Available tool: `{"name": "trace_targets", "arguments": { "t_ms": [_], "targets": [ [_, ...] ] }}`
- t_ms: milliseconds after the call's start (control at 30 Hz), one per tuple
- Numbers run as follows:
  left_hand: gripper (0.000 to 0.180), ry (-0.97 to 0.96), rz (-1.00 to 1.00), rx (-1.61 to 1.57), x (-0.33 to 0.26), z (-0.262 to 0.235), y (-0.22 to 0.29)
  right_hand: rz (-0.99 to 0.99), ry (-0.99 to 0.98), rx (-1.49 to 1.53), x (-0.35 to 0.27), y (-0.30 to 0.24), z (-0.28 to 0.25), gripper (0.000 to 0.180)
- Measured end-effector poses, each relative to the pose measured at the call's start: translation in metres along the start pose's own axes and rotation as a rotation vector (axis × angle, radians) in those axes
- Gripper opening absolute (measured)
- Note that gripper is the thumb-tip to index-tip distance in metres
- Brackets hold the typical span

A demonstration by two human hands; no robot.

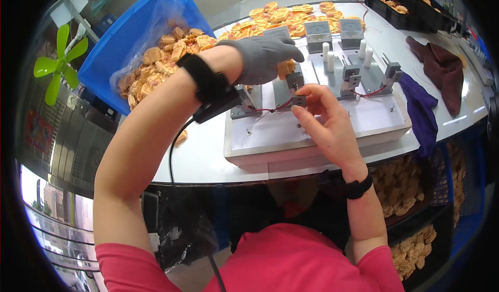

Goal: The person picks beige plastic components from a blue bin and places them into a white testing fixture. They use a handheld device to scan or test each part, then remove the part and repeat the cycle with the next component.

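My left hand [262,58], in a grey glove, reaches over the white test board [317,136]. Under its fingers is a small orange-tan plastic part [285,69], held beside a grey upright block. My bare right hand [328,123] has thumb and index finger closed at a small grey clamp block [298,100] with red wires. The glove partly covers one panel meter [276,32]; a second meter [317,34] and a third [351,32] stand along the back of the board. White posts [330,60] and more metal clamps [351,79] stand farther right.
A tilted blue crate [99,66] at the left holds a plastic bag of orange-tan parts [156,66]. Many similar parts [291,19] lie behind the board. Dark cloths [439,71] and black trays [410,6] are at the right. A green fan [61,64] stands far left.
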State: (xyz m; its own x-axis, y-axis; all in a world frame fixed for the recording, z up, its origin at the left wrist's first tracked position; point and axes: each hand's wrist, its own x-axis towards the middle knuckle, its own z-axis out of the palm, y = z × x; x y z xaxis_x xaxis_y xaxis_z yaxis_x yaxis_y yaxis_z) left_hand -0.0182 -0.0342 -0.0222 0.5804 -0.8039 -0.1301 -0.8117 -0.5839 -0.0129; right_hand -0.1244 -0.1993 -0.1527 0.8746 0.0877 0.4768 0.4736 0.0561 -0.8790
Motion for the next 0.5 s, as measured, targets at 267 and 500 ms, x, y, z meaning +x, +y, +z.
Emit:
{"name": "trace_targets", "arguments": {
  "t_ms": [267, 500],
  "targets": [
    [0.068, -0.221, -0.31, -0.16, -0.014, -0.025, 0.035, 0.02, 0.026, 0.001, 0.001, 0.002, 0.006, 0.032],
    [0.058, 0.389, -0.38, -0.234, -0.14, 0.017, -0.013, -0.09, 0.216, -0.123, -0.003, 0.014, 0.006, 0.026]
  ]
}}
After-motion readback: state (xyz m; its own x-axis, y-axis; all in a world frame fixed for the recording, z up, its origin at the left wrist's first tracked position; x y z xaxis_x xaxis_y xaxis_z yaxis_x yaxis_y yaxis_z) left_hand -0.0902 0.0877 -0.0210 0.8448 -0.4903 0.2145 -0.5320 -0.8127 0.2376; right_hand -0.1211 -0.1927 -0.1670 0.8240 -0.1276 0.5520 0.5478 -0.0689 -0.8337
